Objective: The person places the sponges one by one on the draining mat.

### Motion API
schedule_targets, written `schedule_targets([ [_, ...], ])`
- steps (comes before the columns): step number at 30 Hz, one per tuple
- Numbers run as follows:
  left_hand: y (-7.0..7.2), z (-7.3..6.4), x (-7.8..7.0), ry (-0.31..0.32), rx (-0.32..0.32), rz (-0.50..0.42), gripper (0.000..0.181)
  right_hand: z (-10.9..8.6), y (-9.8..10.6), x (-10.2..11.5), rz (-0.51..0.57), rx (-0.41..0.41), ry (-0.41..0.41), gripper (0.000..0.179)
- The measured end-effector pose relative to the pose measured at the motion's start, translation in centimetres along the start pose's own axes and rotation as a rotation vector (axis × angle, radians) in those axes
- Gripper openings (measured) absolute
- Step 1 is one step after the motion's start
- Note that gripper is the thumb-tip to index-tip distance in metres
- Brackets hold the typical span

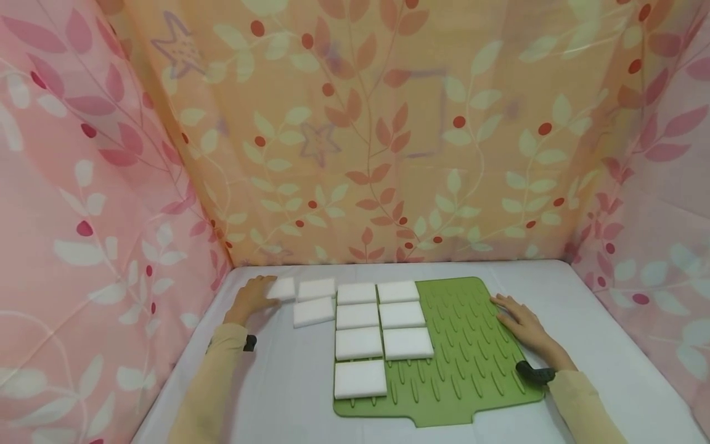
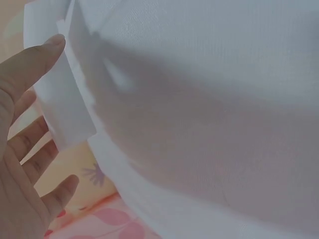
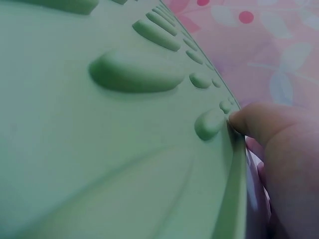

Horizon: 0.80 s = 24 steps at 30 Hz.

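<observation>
At the far left of the table my left hand holds a white sponge block by its left end. In the left wrist view the thumb lies on the near side of this block, the fingers at its other side. Two more white blocks lie just right of it, beside the mat. Several white blocks sit in two columns on the left part of a green ridged mat. My right hand rests at the mat's right edge, thumb touching the rim, fingers partly hidden beyond it.
A white cloth covers the table. Patterned curtains stand close around it: an orange one at the back and pink ones at the left and right. Bare ridges show on the mat's right part.
</observation>
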State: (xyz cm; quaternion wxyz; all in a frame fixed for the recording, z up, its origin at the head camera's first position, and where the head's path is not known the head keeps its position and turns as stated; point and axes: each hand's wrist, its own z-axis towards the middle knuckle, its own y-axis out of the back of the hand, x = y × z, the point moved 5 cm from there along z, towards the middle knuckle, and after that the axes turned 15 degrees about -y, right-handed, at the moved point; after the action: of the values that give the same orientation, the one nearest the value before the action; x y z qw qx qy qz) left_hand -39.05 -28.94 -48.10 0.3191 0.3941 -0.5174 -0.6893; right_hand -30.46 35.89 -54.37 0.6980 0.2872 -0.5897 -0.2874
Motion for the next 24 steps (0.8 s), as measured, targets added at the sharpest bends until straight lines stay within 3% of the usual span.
schedule_targets([
  [10,0.2,-0.6,-0.6,-0.009,-0.054,-0.002,0.070,-0.1,-0.1,-0.1,-0.002,-0.016,0.007,0.043],
  [24,1.0,-1.4,-2.6,-0.052,-0.137,0.036,0.066,-0.4,-0.3,-0.1,-0.024,-0.073,0.043,0.042],
])
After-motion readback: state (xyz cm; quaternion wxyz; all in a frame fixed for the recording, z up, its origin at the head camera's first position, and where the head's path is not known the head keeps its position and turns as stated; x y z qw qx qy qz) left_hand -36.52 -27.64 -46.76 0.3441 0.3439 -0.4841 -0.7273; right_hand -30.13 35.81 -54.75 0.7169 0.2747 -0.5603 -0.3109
